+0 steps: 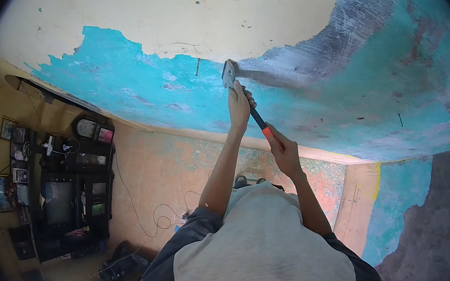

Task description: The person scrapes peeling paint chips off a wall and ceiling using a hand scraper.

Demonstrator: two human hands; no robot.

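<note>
Wall of smooth cream paint above and patchy turquoise below (176, 99) spans the view, its ragged paint edge running left to right and rising toward the upper right, with room for moving on both sides of the tool. Orange-tan floor (141, 155) lies along the wall's foot, strewn with pale flakes near the person's feet. At the far left, well apart from the hands, stands a black wooden cabinet (53, 244) bearing a dark boxy television (59, 201). In front of the wall, both hands hold a long-handled scraper with grey metal head, black shaft and red-orange grip (257, 118); its long axis slants from lower right to upper left, the head pointing up at the cream edge. Whether the blade touches there, I cannot tell. The right hand (286, 154) has its fingers wrapped round the red-orange grip; the left hand (239, 110) curls its fingers round the shaft near the head, thumb stretched upward along it. Any markings on the head are too small to read. Just left of the head, a thin dark nail (198, 67) juts from the wall.
</note>
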